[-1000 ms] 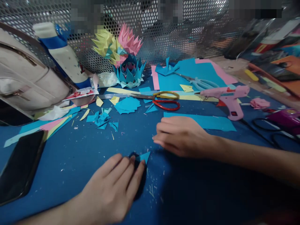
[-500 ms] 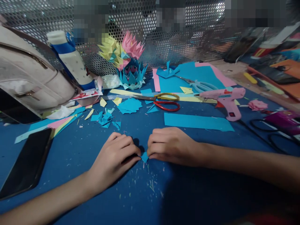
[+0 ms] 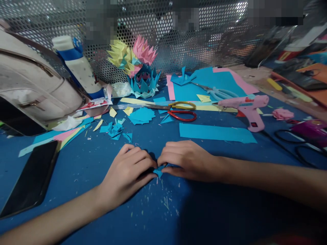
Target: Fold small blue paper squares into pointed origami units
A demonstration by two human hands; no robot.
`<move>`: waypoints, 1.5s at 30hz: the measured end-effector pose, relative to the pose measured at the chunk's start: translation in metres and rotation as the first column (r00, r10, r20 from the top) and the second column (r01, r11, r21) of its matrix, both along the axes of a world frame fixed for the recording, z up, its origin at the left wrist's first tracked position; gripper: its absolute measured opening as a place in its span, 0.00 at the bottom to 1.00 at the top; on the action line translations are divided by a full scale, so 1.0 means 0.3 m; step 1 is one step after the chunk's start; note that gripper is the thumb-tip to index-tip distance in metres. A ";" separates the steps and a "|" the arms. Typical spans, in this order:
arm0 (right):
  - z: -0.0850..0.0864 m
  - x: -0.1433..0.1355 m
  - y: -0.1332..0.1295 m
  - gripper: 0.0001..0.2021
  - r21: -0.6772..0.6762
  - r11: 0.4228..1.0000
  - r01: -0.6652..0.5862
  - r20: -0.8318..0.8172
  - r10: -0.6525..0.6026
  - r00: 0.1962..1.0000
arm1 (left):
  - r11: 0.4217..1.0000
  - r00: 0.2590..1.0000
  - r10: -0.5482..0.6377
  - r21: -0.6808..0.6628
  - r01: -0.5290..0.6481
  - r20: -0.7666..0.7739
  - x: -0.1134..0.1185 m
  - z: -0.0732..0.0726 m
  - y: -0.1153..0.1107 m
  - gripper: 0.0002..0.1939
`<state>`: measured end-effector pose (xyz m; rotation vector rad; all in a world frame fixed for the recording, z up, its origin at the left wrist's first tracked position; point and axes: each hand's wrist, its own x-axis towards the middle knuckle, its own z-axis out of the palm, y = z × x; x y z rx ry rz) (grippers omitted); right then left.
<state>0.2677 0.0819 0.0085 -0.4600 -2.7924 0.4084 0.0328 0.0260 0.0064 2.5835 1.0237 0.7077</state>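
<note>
A small piece of blue paper is pinched between my two hands, just above the blue tabletop. My left hand grips its left side between thumb and fingers. From the right, my right hand holds the other side, its curled fingers covering part of the paper. Beyond my left hand lie folded blue paper pieces and a stack of blue paper squares. A blue paper strip rests past my right hand.
Red-and-yellow-handled scissors, a pink glue gun with its cord, and light-blue-handled scissors lie farther back. Folded paper flowers stand against the perforated metal screen. At left are a phone, a bottle and a bag.
My right hand has shifted slightly left, closer to my left hand. The blue paper between them now looks more folded, and the right thumb has parted a little from the fingers.
</note>
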 end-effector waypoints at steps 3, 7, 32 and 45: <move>0.001 0.000 0.002 0.13 -0.033 0.999 -0.014 -0.037 0.013 0.999 | 0.998 1.000 0.008 0.066 -0.007 -0.013 0.006 0.004 0.002 0.07; 0.004 -0.002 -0.003 0.12 -0.092 0.996 -0.001 -0.059 -0.004 0.998 | 0.996 0.999 0.042 0.073 -0.044 0.020 0.020 0.018 -0.001 0.08; 0.008 -0.024 -0.009 0.09 -0.223 0.966 0.132 0.030 -0.128 0.991 | 0.951 0.994 -0.001 0.307 0.033 -0.106 -0.009 -0.004 -0.043 0.11; 0.014 -0.043 -0.021 0.04 -0.294 0.945 0.142 -0.024 -0.156 0.987 | 0.962 0.997 -0.060 0.266 0.068 -0.039 -0.025 -0.007 -0.044 0.19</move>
